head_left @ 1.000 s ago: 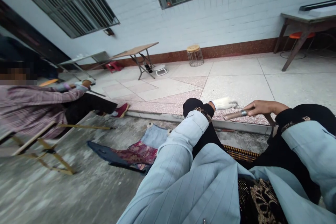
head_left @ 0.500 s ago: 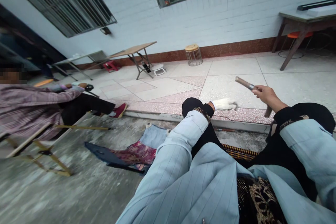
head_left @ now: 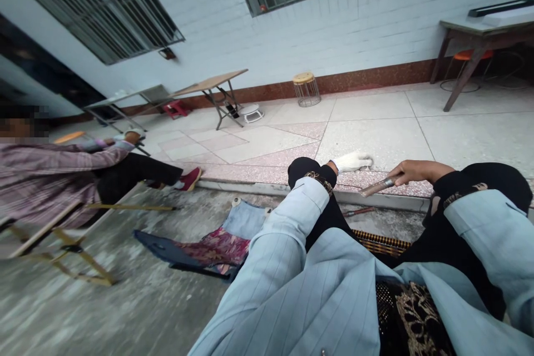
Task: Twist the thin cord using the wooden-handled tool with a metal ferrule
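My left hand (head_left: 352,162), in a white knitted glove, is low beyond my left knee, over the edge of the tiled step. Its fingers are bent together at the tips, and what they grip is hidden. A thin dark strand (head_left: 349,186) runs just below the glove. My bare right hand (head_left: 411,171) is wrapped round a brown bar-like tool (head_left: 377,186) with a metal band. The tool points left and down, its end beside the step edge under the gloved hand. A tool with a reddish handle (head_left: 359,211) lies on the ground below.
A person in a plaid shirt (head_left: 54,169) sits at the left near a folding wooden frame (head_left: 83,256). A cloth seat (head_left: 217,239) lies on the concrete. A round stool (head_left: 306,89), a folding table (head_left: 212,82) and a desk (head_left: 479,39) stand along the wall.
My right hand has swung the tool down and left, from raised above the step to low beside the step edge. The gloved left hand has shifted only slightly.
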Motion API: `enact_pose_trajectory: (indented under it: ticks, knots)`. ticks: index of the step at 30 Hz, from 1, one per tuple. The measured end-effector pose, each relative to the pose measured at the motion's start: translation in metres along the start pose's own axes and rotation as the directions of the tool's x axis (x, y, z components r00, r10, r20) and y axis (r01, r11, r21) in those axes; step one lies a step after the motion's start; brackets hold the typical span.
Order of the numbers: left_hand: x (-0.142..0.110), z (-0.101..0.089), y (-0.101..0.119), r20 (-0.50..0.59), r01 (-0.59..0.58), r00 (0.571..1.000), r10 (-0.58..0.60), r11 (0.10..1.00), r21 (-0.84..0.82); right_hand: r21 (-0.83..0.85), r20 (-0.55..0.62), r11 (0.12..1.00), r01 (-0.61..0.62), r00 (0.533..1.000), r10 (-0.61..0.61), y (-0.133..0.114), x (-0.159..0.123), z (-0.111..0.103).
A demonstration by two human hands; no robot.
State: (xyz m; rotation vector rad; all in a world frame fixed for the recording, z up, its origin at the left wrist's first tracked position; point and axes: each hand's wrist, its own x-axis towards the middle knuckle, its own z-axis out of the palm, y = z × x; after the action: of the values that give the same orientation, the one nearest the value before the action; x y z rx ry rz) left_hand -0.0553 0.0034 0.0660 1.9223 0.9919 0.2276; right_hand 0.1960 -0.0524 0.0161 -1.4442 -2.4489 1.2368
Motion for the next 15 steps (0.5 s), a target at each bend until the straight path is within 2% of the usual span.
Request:
enact_pose_trajectory:
  ticks: [2,3,5,7,9,10,11,13,15]
  knots:
    - [0.000,0.001,0.000,-0.002,0.002,1.000,-0.002,1.000,-0.007,0.169,0.013,0.984,0.066,0.998,-0.069,-0.003,-0.005,-0.003]
    - [0.001,0.002,0.000,-0.004,0.001,1.000,-0.001,1.000,-0.014,0.250,-0.038,0.962,0.105,0.994,-0.098,-0.005,-0.006,-0.005]
    - [0.001,0.006,0.001,-0.005,-0.013,1.000,0.013,0.999,-0.036,0.395,-0.254,0.899,0.189,0.963,-0.091,-0.008,-0.008,-0.009]
    - [0.002,0.010,0.001,0.013,-0.041,0.999,0.042,0.998,-0.049,0.496,-0.500,0.828,0.262,0.866,0.026,-0.008,-0.006,-0.013]
    - [0.004,0.013,0.000,0.042,-0.066,0.997,0.068,0.997,-0.048,0.563,-0.641,0.771,0.298,0.747,0.180,-0.005,-0.001,-0.014]
    - [0.005,0.014,0.000,0.059,-0.070,0.996,0.072,0.997,-0.043,0.592,-0.665,0.748,0.300,0.707,0.243,-0.003,0.002,-0.014]
    - [0.006,0.015,-0.001,0.075,-0.069,0.995,0.072,0.997,-0.038,0.617,-0.668,0.731,0.293,0.686,0.289,-0.001,0.006,-0.013]
    - [0.008,0.016,-0.001,0.096,-0.061,0.993,0.064,0.998,-0.032,0.640,-0.650,0.731,0.236,0.674,0.352,0.004,0.012,-0.010]
    - [0.009,0.017,-0.001,0.065,-0.058,0.996,0.061,0.997,-0.046,0.604,-0.635,0.790,0.102,0.661,0.400,0.009,0.016,-0.008]
